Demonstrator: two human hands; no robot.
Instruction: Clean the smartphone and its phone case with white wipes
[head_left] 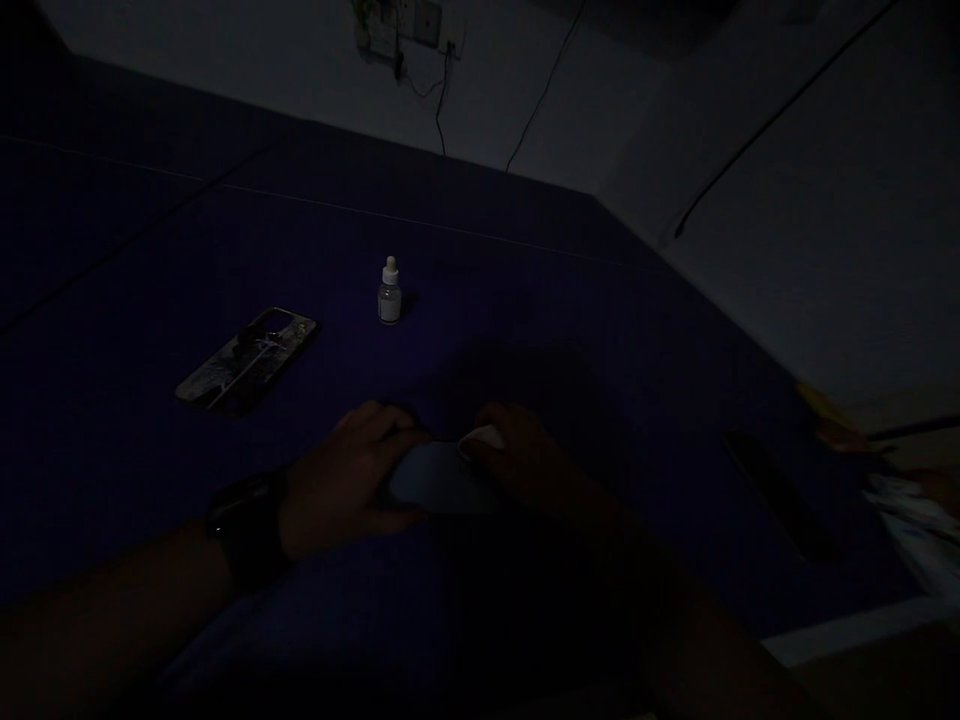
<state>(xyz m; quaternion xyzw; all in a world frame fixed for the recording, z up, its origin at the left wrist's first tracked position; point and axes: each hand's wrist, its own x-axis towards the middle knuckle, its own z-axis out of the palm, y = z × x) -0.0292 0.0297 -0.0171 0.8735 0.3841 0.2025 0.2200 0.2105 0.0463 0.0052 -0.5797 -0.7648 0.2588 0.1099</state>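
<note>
Left hand (367, 470) grips the flat, pale-blue slab (442, 482) at its left end; right hand (525, 455) pinches a small white pad (484, 437) against its far edge. Looks like wiping now; another stroke calls for steady left fingers. Beyond: dropper bottle (389, 302), patterned phone case (247, 360).

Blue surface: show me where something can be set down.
Bare patches show between the dropper bottle and far wall, and, dimly, between the right hand and the dark flat object. Crowded: around the left hand, bluish item and rightmost clutter.
</note>
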